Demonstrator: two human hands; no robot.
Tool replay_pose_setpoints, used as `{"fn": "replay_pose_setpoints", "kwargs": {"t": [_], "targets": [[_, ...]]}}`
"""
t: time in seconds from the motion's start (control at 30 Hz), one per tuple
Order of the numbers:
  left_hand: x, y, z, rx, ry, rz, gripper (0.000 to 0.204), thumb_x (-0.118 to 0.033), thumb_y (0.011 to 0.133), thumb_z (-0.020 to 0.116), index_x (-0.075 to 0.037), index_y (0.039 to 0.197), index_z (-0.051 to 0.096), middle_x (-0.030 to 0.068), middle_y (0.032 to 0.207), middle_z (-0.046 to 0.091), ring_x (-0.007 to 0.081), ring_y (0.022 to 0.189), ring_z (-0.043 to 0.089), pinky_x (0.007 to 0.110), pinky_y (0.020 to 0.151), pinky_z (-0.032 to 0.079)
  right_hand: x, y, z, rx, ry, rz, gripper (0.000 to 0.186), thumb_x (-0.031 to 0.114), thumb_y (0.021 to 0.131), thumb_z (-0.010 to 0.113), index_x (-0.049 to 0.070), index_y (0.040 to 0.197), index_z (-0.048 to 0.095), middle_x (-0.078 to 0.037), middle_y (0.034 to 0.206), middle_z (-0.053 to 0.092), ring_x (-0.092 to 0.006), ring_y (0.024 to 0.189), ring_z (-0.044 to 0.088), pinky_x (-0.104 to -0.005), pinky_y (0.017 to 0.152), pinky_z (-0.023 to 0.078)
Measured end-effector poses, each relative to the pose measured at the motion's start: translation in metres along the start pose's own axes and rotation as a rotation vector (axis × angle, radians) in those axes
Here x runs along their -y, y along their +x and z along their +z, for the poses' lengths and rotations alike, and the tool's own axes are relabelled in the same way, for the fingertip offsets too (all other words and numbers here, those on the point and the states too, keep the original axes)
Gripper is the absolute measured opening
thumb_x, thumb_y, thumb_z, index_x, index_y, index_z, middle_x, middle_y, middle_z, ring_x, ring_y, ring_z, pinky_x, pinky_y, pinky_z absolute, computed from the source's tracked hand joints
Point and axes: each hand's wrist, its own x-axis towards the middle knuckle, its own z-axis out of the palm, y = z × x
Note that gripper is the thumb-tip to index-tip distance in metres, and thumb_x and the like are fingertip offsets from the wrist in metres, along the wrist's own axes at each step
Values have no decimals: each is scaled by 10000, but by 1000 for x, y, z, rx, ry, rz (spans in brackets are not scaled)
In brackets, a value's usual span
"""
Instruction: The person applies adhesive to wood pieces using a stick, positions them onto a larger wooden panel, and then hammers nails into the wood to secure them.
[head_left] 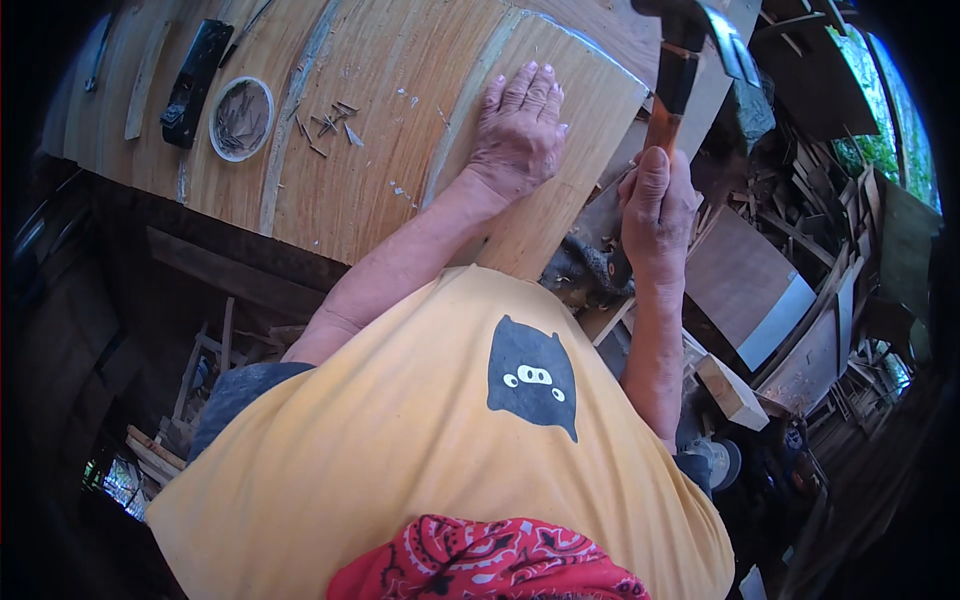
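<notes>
The wooden hammer handle is gripped by the right hand (660, 210) — fingers wrapped round it, thumb laid along it. The hammer (677, 85) is held head-up beyond the right end of the wooden panel (400, 60), its head partly cut off by the upper frame edge. The left hand (522, 135) is laid palm down on the panel near that end, fingers mostly extended, nothing seen gripped; whether anything is covered by the palm cannot be told. Loose nails (328, 124) are scattered to its left — more are kept in a white-rimmed tub (236, 156), beside a black tool (195, 85).
</notes>
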Motion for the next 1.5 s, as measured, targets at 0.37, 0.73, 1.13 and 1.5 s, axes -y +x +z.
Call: {"fn": "replay_pose_setpoints", "kwargs": {"t": [0.37,0.73,1.13,1.5], "targets": [[1,3,1,-20,-4,4,506,-296,913,648,-11,1330,675,183,1505,579,326,1457,473,544,1228,276,8,21,-6,-71,-105,-112,518,495,1119,428,33,970,608,-89,698,605,-211,633,607,-373,634,489],[5,-6,-8,-25,75,64,492,-333,949,637,-37,1341,670,176,1485,596,353,1437,492,567,1210,296,-42,-9,21,177,-216,151,635,589,1103,344,14,1053,609,-323,967,677,-551,1021,636,-597,843,490],[137,-80,-105,-301,-82,-321,83,-165,900,749,-91,888,713,123,937,710,323,838,691,431,719,539,-61,-138,36,129,91,-35,215,152,991,685,12,1059,537,-143,819,570,-236,732,544,-410,714,490],[207,-83,-109,-178,-81,-285,179,-267,920,716,-95,968,727,149,923,718,383,875,706,479,760,569,-77,-185,47,138,243,98,104,68,969,606,24,1050,559,-42,800,525,-125,738,499,-334,669,461]]}}
